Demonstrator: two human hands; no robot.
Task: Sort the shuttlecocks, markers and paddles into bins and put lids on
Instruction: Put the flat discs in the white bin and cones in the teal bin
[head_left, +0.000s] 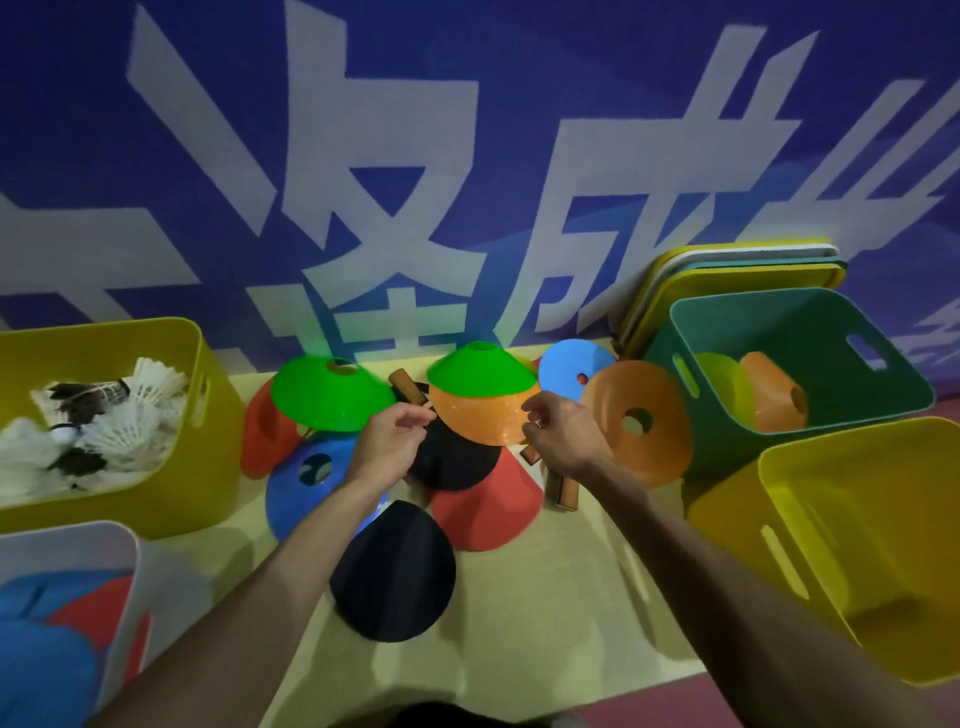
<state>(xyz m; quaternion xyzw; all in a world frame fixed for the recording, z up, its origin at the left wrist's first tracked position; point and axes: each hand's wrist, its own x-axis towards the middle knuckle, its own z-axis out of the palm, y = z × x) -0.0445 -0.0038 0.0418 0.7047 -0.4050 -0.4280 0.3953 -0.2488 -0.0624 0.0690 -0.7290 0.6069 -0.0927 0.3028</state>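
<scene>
— Where's the orange marker (483, 423) sitting?

— Right between the two sets of fingers. The right hand (563, 439) has its fingers (532, 415) curled at the marker's right rim. The left hand (389, 444) has its fingers (415, 415) curled just off the left rim. Whether either hand really grips anything, I can't tell; it's all a bit blurred there.

— What's it like?

— A shallow cone of translucent, pebbled plastic. A glossy green marker (480, 366) caps it like a hat, with a round hole at the top.

— And below the fingers?

— A black paddle (457, 460), round and matte, lies under the left fingers and the orange rim. A nearer paddle (395, 571), the same dull black, lies beneath the left forearm. A wooden handle (561, 491) pokes out under the right hand.

— Further out?

— Past the right fingers a tilted marker (644, 426), orange too, stands on edge. Beyond it is a green bin (779, 312) with slotted handles and markers inside. Well left of the left fingers, a yellow bin (104, 338) holds feathery white shuttlecocks (114, 421). Flat lids (727, 265) lean on the wall behind the green bin. Everything rests on a pale yellow counter (545, 597).
</scene>
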